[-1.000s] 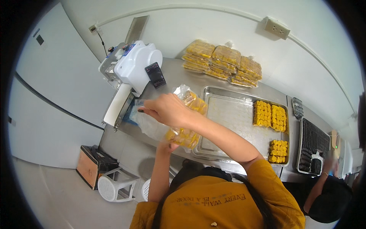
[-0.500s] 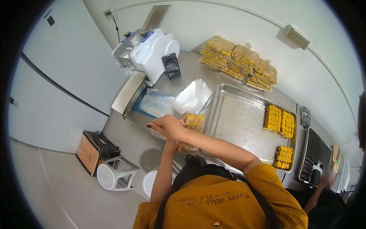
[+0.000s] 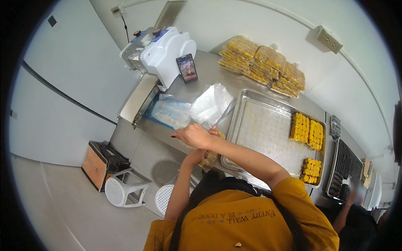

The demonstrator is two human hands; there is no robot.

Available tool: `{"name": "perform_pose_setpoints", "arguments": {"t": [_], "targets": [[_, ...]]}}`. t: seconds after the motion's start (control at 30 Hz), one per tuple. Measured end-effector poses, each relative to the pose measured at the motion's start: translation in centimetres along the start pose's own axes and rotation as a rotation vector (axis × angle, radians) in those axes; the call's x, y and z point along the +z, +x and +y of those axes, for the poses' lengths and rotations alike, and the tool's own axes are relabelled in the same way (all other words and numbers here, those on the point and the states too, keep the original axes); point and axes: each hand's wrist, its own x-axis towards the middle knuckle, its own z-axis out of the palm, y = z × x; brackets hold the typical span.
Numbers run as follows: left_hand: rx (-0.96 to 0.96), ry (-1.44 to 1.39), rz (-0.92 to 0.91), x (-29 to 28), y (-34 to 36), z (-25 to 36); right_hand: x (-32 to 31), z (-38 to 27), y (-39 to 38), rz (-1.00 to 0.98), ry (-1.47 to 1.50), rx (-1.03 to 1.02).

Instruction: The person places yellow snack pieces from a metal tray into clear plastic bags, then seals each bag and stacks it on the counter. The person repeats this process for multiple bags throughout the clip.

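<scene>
Gripping a clear plastic bag (image 3: 209, 159), bare hands (image 3: 195, 135) close, rimmed metal tray (image 3: 260, 125)

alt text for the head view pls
A person's left hand holds a clear bag of yellow pieces, right hand over it, beside a metal tray with yellow blocks. Behind are stacked filled bags; a white machine and phone stand left.

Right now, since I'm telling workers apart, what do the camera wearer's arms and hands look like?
The hands look ungloved, with a dark nail on the right one. Short mustard-yellow sleeves leave the forearms bare; no watch or bracelet shows.
</scene>
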Motion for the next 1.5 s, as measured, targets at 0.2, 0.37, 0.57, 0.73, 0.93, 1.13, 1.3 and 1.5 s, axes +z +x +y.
{"name": "perform_pose_setpoints", "arguments": {"t": [0.2, 0.37, 0.57, 0.73, 0.93, 1.13, 1.3, 1.5], "targets": [[-0.416, -0.74, 0.272, -0.1, -0.6, 0.6, 1.5, -0.2, -0.5, 0.262, 0.236, 0.149], [-0.33, -1.175, 0.417, 0.4, -0.6, -2.7, 5.8, 1.3, -5.9, 0.13, -0.155, 0.505], [-0.37, -1.074, 0.44, 0.8, -0.5, -5.2, 9.2, 2.9, -7.7, 0.285, -0.191, 0.46], [-0.352, -1.112, 0.449, 1.0, -0.4, -6.3, 9.3, 3.0, -7.3, 0.287, -0.202, 0.471], [-0.43, -1.116, 0.475, 0.6, -0.1, -6.0, 8.0, 2.7, -6.7, 0.268, -0.166, 0.448], [-0.346, -0.938, 0.252, -0.3, 0.3, -3.0, 1.9, 4.7, -1.9, 0.002, -0.131, -0.004], [-0.5, -0.833, 0.033, -0.7, 2.0, -1.4, 0.9, 5.9, 1.2, -0.257, 0.097, 0.099], [-0.462, -0.693, 0.018, -0.4, 1.8, -0.7, 0.1, 5.7, 2.6, -0.023, 0.411, 0.323]]}}
